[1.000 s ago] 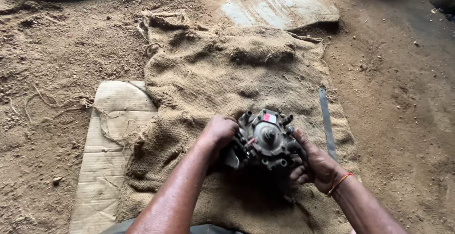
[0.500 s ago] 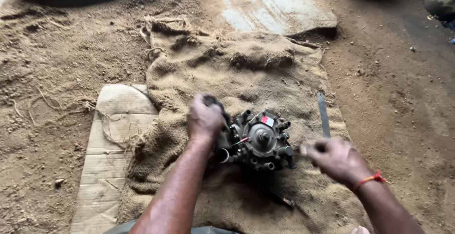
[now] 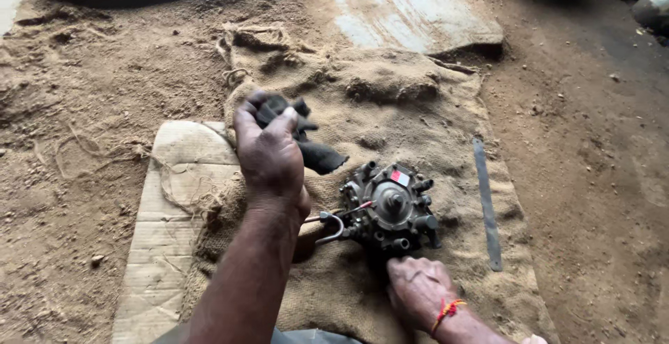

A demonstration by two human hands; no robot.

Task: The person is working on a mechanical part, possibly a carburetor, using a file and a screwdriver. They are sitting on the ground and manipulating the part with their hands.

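A dark, greasy metal pump-like engine part [image 3: 390, 208] with a small red tag sits on a burlap sack [image 3: 390, 100] spread on the dirt floor. My left hand [image 3: 268, 152] is raised over the sack's left side and is closed on a dark rag [image 3: 306, 135], which hangs from it to the right. My right hand [image 3: 417, 290], with a red thread on its wrist, rests on the sack just in front of the part, fingers curled, holding nothing that I can see.
A flat metal strip [image 3: 486, 205] lies on the sack to the right of the part. A piece of cardboard [image 3: 167, 232] lies under the sack's left edge. Flat stone slabs [image 3: 418, 10] lie at the far side. Loose sandy dirt surrounds everything.
My left hand has left the part and lifted up and left with the dark rag. My right hand has pulled back from the part's right side to its front.
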